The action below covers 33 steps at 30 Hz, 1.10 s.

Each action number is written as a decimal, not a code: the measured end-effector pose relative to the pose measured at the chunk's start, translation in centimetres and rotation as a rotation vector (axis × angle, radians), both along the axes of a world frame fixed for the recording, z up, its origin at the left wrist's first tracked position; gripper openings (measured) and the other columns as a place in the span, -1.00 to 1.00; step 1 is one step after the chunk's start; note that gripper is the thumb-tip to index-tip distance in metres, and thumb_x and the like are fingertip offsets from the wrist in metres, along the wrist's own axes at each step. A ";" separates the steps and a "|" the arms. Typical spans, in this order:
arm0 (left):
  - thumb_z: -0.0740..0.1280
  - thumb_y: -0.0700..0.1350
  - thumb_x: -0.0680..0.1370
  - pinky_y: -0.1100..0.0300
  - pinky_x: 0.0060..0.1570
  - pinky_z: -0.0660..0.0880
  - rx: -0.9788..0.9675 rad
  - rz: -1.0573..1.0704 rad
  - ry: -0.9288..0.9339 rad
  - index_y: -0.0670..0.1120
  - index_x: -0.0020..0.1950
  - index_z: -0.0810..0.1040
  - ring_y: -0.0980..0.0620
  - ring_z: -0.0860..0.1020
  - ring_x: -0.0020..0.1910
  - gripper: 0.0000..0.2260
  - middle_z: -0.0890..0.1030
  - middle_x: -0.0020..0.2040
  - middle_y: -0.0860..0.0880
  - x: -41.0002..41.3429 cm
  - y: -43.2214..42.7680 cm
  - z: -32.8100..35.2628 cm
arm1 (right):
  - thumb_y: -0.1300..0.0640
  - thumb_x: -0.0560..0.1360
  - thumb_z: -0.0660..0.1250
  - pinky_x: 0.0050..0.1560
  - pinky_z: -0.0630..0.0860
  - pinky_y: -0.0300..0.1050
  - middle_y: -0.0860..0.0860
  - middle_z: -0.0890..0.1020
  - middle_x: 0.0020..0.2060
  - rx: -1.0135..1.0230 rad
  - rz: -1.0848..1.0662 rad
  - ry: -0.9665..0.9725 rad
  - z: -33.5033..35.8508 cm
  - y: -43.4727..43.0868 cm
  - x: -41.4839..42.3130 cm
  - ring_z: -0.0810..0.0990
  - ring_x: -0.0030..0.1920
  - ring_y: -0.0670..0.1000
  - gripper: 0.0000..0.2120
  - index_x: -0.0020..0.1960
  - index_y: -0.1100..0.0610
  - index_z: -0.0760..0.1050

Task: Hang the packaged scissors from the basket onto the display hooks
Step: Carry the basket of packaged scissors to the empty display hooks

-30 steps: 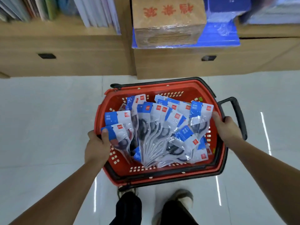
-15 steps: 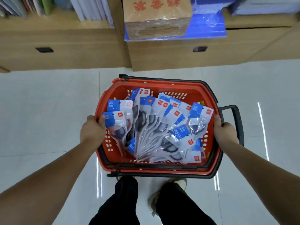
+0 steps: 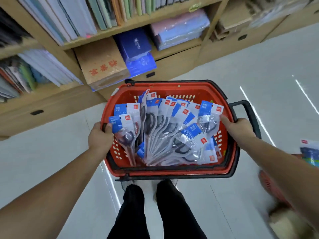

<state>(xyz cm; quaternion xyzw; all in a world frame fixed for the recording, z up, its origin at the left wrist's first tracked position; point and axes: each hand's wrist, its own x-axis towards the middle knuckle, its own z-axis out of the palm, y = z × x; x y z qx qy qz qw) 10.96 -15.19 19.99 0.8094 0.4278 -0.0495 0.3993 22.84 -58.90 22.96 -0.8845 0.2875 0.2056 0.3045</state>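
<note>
- Nearest the camera, the person's legs in black trousers are standing on the pale tiled floor, with the basket just ahead of them.
- The left hand is curling over the left rim of the red basket, thumb tucked inside against the nearest packet.
- The right hand is gripping the opposite rim beside the black handle, one digit stretching towards a packet; neither hand is holding any scissors.
- The packaged scissors are all lying in the basket, fanned out and overlapping, blue-and-white cards pointing away.
- At the right edge a second red basket is showing, too blurred to read its contents.
- Beyond, wooden shelves are carrying files, and a cardboard box is sitting low down.
- No display hooks are showing, so hanging seems not yet begun: the basket looks full, and every packet is probably waiting to be picked out and hung.
</note>
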 end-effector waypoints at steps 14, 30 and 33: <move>0.26 0.11 0.69 -0.02 0.00 0.51 0.121 -0.310 -0.194 -0.25 0.18 0.51 -0.30 0.59 0.06 -0.60 0.63 0.09 -0.26 21.7 -15.5 16.6 | -0.32 0.44 0.52 -0.11 0.58 0.02 0.06 0.64 -0.29 0.072 -0.389 -0.291 18.1 -16.7 5.2 0.62 -0.29 0.08 -0.49 -0.22 0.14 0.55; 0.26 0.02 0.72 0.01 -0.11 0.36 0.152 -0.733 -0.245 -0.32 0.18 0.53 -0.37 0.59 0.08 -0.63 0.63 0.08 -0.35 51.3 -33.0 17.1 | -0.27 0.44 0.55 -0.22 0.56 -0.02 0.08 0.62 -0.34 0.060 -0.779 -0.309 18.3 -28.6 19.2 0.62 -0.30 0.11 -0.47 -0.27 0.18 0.51; 0.27 0.02 0.71 -0.02 -0.07 0.37 0.193 -0.805 -0.258 -0.33 0.20 0.54 -0.41 0.58 0.12 -0.61 0.63 0.12 -0.38 55.8 -37.8 17.2 | -0.29 0.42 0.56 -0.19 0.58 0.00 0.09 0.65 -0.31 0.042 -0.843 -0.308 17.5 -32.0 20.5 0.64 -0.28 0.14 -0.48 -0.25 0.16 0.53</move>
